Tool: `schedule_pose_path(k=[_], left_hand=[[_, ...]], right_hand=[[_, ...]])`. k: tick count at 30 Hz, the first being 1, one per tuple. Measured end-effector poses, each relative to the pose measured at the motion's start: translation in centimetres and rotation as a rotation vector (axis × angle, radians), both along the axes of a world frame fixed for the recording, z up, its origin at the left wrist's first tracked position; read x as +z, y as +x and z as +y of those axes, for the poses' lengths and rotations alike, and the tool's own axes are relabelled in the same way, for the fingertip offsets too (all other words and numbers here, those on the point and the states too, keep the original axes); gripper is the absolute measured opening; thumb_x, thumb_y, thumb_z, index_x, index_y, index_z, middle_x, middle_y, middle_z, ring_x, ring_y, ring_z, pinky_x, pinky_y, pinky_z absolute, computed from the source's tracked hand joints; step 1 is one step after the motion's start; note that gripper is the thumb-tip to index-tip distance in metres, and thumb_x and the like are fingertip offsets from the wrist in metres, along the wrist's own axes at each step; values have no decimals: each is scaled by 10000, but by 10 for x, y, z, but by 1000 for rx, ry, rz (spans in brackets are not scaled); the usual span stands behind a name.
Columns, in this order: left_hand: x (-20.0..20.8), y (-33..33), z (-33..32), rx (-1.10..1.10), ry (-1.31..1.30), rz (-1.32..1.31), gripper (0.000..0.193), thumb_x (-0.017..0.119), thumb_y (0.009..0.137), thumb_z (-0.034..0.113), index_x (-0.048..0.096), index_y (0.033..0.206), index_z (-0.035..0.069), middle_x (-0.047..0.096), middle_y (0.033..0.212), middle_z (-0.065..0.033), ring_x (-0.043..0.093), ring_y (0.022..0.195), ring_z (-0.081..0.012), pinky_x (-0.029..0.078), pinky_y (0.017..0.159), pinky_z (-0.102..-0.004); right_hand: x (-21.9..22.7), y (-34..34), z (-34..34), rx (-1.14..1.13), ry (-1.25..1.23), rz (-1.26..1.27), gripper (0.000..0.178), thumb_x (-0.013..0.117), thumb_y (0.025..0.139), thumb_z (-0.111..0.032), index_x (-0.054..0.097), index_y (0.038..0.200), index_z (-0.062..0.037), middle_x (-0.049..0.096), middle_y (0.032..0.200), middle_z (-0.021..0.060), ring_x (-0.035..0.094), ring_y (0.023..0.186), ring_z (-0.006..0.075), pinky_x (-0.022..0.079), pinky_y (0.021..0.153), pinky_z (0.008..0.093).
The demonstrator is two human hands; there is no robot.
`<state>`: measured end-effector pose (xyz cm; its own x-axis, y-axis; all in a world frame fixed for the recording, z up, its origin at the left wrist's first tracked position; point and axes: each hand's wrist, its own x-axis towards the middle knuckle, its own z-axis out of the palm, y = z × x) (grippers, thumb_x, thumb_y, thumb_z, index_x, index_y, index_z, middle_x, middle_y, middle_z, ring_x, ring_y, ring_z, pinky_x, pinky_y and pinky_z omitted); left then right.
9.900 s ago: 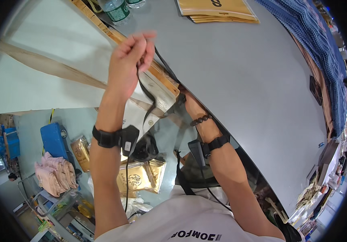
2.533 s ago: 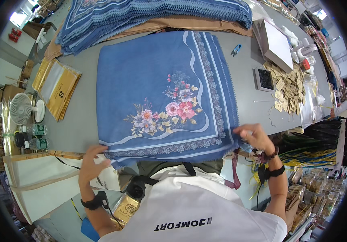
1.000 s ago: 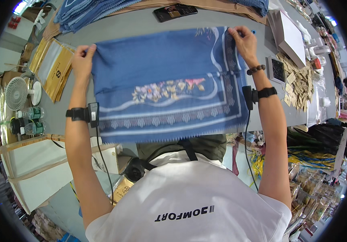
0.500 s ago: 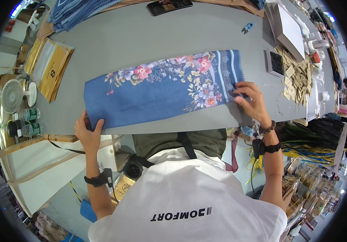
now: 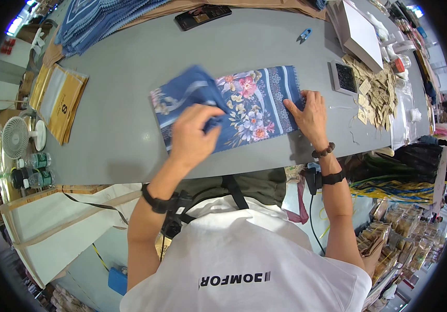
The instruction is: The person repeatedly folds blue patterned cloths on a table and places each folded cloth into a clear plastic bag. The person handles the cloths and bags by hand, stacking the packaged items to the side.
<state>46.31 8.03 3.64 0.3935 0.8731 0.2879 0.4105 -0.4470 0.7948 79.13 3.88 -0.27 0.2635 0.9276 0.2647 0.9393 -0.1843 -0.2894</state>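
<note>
A blue floral scarf (image 5: 254, 112), folded into a band, lies on the grey table with its striped, fringed end at the right. My left hand (image 5: 195, 136) is closed on the scarf's left part, which is lifted and doubled over toward the middle; the raised fabric is blurred. Pink and pale flowers show on the flat part to the right of that hand. My right hand (image 5: 313, 117) rests at the fringed right edge, thumb on the cloth and fingers spread away from it.
Blue cloths (image 5: 91, 28) are stacked at the far left, above golden packets (image 5: 62, 101). A phone (image 5: 202, 17) and blue thread snips (image 5: 304, 35) lie at the back. To the right are a black ink pad (image 5: 344, 77), many paper tags (image 5: 377, 93) and a white box (image 5: 361, 36).
My left hand has moved right and up from the scarf's left end, carrying that end over the rest. The scarf now covers a shorter stretch. My right hand has settled on its right edge.
</note>
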Motion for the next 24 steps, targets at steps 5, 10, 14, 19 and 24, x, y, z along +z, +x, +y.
schedule_pose_path(k=[5,10,14,19,24], left_hand=[[-13,14,-3,-217,-25,208,234,810,852,175,758,1065,94,689,935,-78,616,897,-300,475,888,-423],[-19,16,3,-181,-20,95,390,727,938,221,678,1290,62,645,1278,-151,590,1187,-345,417,1065,-465],[-36,46,9,-65,233,326,539,580,1033,242,482,1502,-4,390,1622,-193,359,1502,-378,280,1228,-520],[-28,29,-4,70,73,102,483,526,1072,295,573,1415,-42,535,1510,-194,545,1351,-372,456,1095,-469],[-15,-42,-21,217,-693,-710,587,385,1134,445,632,1315,-56,736,1122,-152,712,842,-141,556,781,-261]], right_hand=[[-5,4,-2,39,-61,20,521,749,913,-479,676,1067,14,630,1070,160,569,1003,357,470,871,447],[1,2,1,98,-5,244,451,728,972,-406,674,1101,22,690,997,100,631,924,226,504,801,380],[36,-24,6,138,90,1062,312,692,1035,-251,673,1181,24,731,991,10,621,876,54,526,757,236],[87,-85,21,315,24,1015,255,704,1012,-159,680,1196,16,721,959,18,602,848,61,517,746,233],[95,-151,23,718,-374,962,352,666,1044,-231,655,1323,-17,736,1132,124,642,871,117,545,771,306]])
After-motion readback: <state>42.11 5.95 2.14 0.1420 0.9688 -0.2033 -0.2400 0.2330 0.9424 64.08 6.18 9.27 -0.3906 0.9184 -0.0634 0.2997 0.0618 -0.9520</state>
